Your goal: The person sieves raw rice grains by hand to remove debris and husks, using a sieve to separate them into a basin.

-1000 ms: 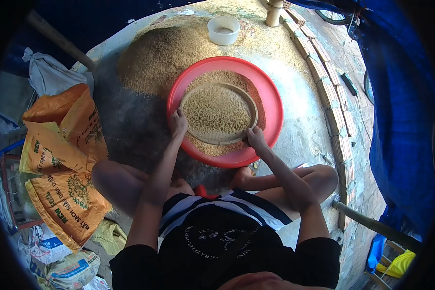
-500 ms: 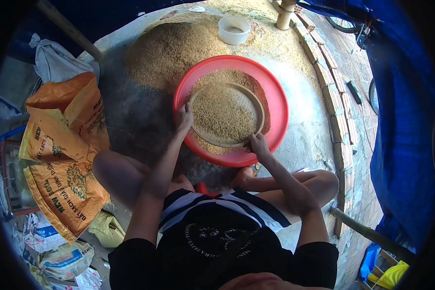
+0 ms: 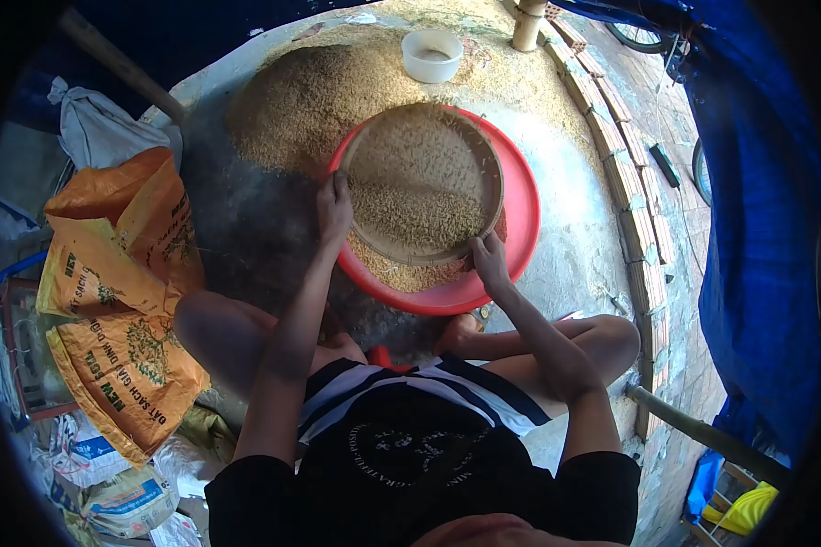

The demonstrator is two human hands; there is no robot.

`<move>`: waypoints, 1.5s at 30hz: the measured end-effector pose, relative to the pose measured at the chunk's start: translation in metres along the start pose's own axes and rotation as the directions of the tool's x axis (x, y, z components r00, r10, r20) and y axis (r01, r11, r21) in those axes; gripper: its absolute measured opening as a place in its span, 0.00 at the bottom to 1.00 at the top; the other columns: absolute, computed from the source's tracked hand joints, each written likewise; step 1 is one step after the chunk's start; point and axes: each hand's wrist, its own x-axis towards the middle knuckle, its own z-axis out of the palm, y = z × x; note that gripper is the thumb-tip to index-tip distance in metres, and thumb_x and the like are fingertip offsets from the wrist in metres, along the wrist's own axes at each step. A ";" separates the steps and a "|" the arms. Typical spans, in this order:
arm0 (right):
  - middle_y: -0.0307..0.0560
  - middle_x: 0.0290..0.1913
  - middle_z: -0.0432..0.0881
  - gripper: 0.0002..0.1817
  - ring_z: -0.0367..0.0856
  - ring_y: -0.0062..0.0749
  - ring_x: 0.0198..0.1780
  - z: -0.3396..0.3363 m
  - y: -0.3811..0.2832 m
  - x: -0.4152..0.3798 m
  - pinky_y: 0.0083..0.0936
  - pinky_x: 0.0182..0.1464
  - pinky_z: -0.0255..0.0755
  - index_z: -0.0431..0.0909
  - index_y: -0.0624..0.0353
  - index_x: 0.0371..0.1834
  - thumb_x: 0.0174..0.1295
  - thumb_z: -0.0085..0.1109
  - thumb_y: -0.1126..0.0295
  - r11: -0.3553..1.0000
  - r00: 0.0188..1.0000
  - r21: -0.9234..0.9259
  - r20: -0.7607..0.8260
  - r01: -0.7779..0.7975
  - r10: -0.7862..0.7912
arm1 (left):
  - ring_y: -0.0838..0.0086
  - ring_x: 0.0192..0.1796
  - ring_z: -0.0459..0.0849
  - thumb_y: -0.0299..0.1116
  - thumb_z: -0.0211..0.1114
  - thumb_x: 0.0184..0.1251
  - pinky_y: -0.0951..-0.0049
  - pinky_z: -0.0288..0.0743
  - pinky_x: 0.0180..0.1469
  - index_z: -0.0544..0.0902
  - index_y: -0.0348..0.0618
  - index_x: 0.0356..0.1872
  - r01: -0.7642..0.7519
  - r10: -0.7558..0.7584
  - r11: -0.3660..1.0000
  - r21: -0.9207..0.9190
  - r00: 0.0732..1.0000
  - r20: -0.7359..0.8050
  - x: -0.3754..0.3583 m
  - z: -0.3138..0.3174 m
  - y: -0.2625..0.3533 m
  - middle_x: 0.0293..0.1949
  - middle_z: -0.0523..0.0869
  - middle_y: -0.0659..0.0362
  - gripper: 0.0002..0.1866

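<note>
We see a black short-sleeved top with faint pale circular lettering printed across the chest, sleeves ending at the upper arms. Below it sits a black-and-white striped band, with a bit of red showing just beyond. Forearms, left hand (image 3: pixel 334 208), right hand (image 3: pixel 490 259), knees and lower legs are bare; no watch or rings visible.

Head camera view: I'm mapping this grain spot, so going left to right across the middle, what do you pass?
Orange sacks → left hand → round sieve of grain → right hand → red basin rim → brick edging → blue tarp.
</note>
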 end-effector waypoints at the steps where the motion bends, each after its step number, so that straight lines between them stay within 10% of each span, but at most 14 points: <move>1: 0.46 0.20 0.72 0.09 0.69 0.24 0.14 -0.003 0.011 0.001 0.18 0.14 0.64 0.64 0.67 0.33 0.53 0.38 0.73 1.000 1.000 0.000 0.004 -0.004 0.004 | 0.67 0.21 0.70 0.41 0.41 0.62 0.67 0.63 0.25 0.71 0.34 0.24 0.028 -0.031 0.988 0.155 0.999 0.020 -0.008 0.006 -0.027 0.18 0.72 0.53 0.19; 7: 0.48 0.17 0.72 0.11 0.69 0.26 0.13 -0.006 0.018 -0.024 0.20 0.14 0.67 0.67 0.68 0.25 0.54 0.36 0.71 0.924 0.923 -0.015 0.038 -0.383 0.384 | 0.52 0.35 0.74 0.48 0.39 0.60 0.59 0.66 0.35 0.74 0.32 0.30 0.294 -0.433 0.825 0.482 0.878 0.204 -0.037 0.018 -0.069 0.29 0.76 0.42 0.25; 13: 0.51 0.21 0.71 0.10 0.69 0.27 0.12 -0.001 -0.013 -0.038 0.20 0.14 0.69 0.61 0.68 0.35 0.55 0.34 0.72 0.996 0.996 -0.045 -0.037 0.076 -0.077 | 0.54 0.32 0.75 0.45 0.41 0.61 0.62 0.65 0.32 0.73 0.32 0.30 0.158 -0.161 0.987 0.038 0.978 0.129 -0.009 0.017 -0.022 0.26 0.76 0.44 0.22; 21: 0.45 0.17 0.68 0.08 0.67 0.27 0.13 0.000 0.022 -0.055 0.24 0.17 0.68 0.61 0.62 0.33 0.55 0.33 0.70 0.914 0.908 0.103 -0.116 -0.392 0.402 | 0.72 0.28 0.72 0.46 0.45 0.60 0.72 0.65 0.33 0.73 0.35 0.39 0.366 -0.451 0.881 0.300 0.840 0.301 -0.051 0.042 -0.091 0.23 0.75 0.55 0.21; 25: 0.50 0.25 0.72 0.11 0.70 0.29 0.15 -0.002 0.032 -0.049 0.24 0.17 0.70 0.64 0.66 0.34 0.56 0.37 0.69 0.768 0.793 0.200 0.171 -0.609 0.585 | 0.76 0.33 0.75 0.43 0.47 0.59 0.76 0.67 0.36 0.73 0.36 0.40 0.341 -0.503 0.850 0.402 0.754 0.422 -0.015 0.012 -0.031 0.30 0.78 0.55 0.20; 30: 0.45 0.24 0.72 0.11 0.69 0.25 0.13 0.003 -0.008 -0.013 0.18 0.16 0.65 0.66 0.63 0.33 0.56 0.45 0.65 0.875 0.907 0.270 0.249 -0.401 0.339 | 0.72 0.22 0.72 0.42 0.47 0.58 0.70 0.64 0.27 0.73 0.32 0.24 0.396 -0.384 0.918 -0.013 0.898 0.214 0.020 -0.004 -0.045 0.17 0.73 0.52 0.19; 33: 0.42 0.19 0.71 0.10 0.69 0.23 0.14 -0.029 0.010 0.029 0.18 0.15 0.65 0.66 0.61 0.32 0.56 0.42 0.65 0.931 0.944 0.159 0.074 -0.329 0.321 | 0.58 0.26 0.75 0.42 0.45 0.59 0.64 0.66 0.31 0.74 0.32 0.24 0.114 -0.131 0.932 0.344 0.991 0.027 -0.007 0.022 -0.015 0.21 0.76 0.47 0.20; 37: 0.46 0.22 0.70 0.12 0.67 0.23 0.15 -0.028 0.019 0.006 0.23 0.20 0.71 0.65 0.64 0.32 0.56 0.42 0.64 0.845 0.845 0.015 -0.036 -0.534 0.534 | 0.50 0.34 0.74 0.44 0.43 0.59 0.59 0.65 0.35 0.74 0.32 0.29 0.080 -0.101 0.940 0.331 0.994 0.047 -0.031 0.035 -0.013 0.28 0.77 0.43 0.21; 39: 0.48 0.24 0.72 0.12 0.68 0.24 0.13 -0.016 0.008 -0.015 0.21 0.19 0.71 0.65 0.65 0.31 0.57 0.42 0.65 0.931 0.922 -0.017 0.134 -0.365 0.364 | 0.52 0.36 0.74 0.45 0.42 0.60 0.59 0.65 0.37 0.72 0.32 0.34 0.355 -0.410 0.903 0.244 0.880 0.238 -0.012 0.010 -0.029 0.31 0.76 0.42 0.22; 45: 0.48 0.22 0.74 0.12 0.72 0.28 0.15 -0.029 0.023 0.027 0.22 0.16 0.70 0.67 0.67 0.32 0.56 0.39 0.67 0.966 0.966 -0.065 -0.084 -0.251 0.245 | 0.50 0.36 0.74 0.42 0.43 0.60 0.61 0.66 0.38 0.71 0.33 0.36 0.196 -0.204 0.940 0.279 0.979 -0.002 -0.044 0.026 -0.012 0.31 0.76 0.41 0.19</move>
